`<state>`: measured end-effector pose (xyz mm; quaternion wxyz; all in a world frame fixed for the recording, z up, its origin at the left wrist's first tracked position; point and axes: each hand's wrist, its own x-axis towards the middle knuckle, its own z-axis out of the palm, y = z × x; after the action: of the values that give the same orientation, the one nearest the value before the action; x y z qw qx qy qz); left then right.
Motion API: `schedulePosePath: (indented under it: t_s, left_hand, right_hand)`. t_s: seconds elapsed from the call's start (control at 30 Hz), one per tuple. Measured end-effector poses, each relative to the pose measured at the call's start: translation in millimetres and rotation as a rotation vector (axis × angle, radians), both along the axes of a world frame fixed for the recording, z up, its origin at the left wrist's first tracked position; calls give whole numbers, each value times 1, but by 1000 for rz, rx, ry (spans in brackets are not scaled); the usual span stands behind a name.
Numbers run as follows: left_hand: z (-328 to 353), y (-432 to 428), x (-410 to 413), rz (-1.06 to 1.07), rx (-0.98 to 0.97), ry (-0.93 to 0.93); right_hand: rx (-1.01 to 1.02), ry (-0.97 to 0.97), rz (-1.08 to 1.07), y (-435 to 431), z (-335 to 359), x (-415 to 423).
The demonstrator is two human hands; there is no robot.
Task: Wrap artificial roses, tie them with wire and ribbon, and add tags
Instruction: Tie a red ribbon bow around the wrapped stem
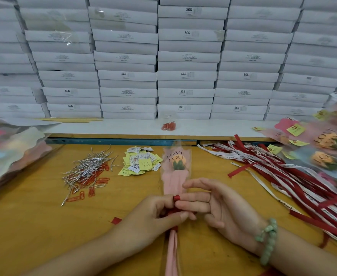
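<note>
– Between the two hands, what lies on the desk [34, 226]?

– One wrapped rose [175, 176]. Its long axis runs straight away from the person. The bloom end lies beyond the fingertips, and the stem end runs back toward the body, passing under the left hand and between the wrists.

– Where do the hands meet it?

– At the narrow neck of the wrap, just short of the bloom. The left hand [155, 216] comes in from the left with its fingers curled, pinching a red ribbon [176, 198] at the stem. The right hand [213, 208] comes in from the right with its fingers nearly straight and spread. Two fingertips touch a small upright loop of that ribbon. It grips nothing that I can see.

– Which hand is nearer the loop?

– The loop stands at the right fingertips, just past the left knuckles. I judge that the tying is under way. The left hand looks like the anchor, and the right seems placed to draw the loop across the stem rather than along it.

– How does the rose look?

– It has an orange bloom with green sepals, set in pale pink paper. Over that is a clear sleeve printed LOVE YOU in dark letters. Toward the person, the paper narrows to a slim tail.

– Any tag on it?

– None that I can see. Loose yellow and white tags [139, 162] lie beyond the left hand, well apart from it.
</note>
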<state>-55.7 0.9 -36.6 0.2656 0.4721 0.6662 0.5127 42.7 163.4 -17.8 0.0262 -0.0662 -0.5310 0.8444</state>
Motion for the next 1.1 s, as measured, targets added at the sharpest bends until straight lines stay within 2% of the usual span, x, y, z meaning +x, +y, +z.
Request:
schedulePosePath:
  t_s: [0.2, 0.27, 0.33, 0.4, 0.47, 0.6, 0.73, 0.93, 1.1]
  left_hand:
    - [5, -2, 1, 21, -21, -67]
    - [3, -3, 0, 63, -18, -134]
    - [1, -2, -1, 90, -19, -176]
    - [0, -1, -1, 94, -7, -198]
    - [1, -1, -2, 107, 4, -210]
    - [-1, 1, -1, 161, 5, -199]
    - [-3, 0, -2, 195, 129, -184]
    - [-4, 0, -6, 235, 270, -356]
    - [-1, -2, -3, 226, 270, -272]
  right_hand:
    - [-23, 89, -7, 1, 2, 1]
    - [156, 168, -86, 2, 1, 2]
    - [484, 215, -168, 3, 0, 3]
    - [760, 230, -159, 2, -2, 5]
    - [874, 232, -101, -1, -3, 6]
    - [857, 265, -108, -2, -2, 5]
    - [849, 297, -174, -2, 0, 7]
    - [946, 343, -128, -4, -3, 8]
    - [953, 319, -97, -4, -5, 6]
